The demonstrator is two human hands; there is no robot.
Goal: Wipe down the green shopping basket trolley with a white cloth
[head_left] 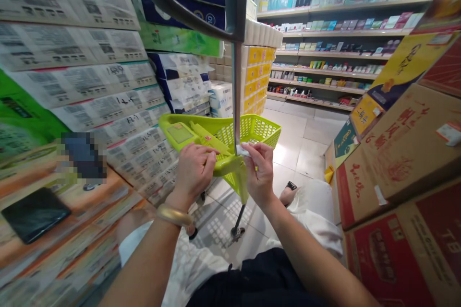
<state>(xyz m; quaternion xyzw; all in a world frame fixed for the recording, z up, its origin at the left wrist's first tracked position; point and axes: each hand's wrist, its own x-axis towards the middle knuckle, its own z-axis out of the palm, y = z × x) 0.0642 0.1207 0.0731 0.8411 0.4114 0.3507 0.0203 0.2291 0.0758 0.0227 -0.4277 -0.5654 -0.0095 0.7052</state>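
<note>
A lime-green shopping cart with perforated basket walls stands in front of me, its grey metal pole rising to a dark handle. My left hand rests on the cart's near left rim, its fingers curled over the green plastic. Between the fingertips of my right hand is a small white wipe, pinched against the foot of the pole where it meets the cart. Part of the wipe is hidden by my fingers.
Stacked paper packs rise on the left. A black tablet-like object and a blurred-out dark item lie on orange packs. Cardboard cartons close in the right side. Shelves of small boxes stand beyond the tiled floor.
</note>
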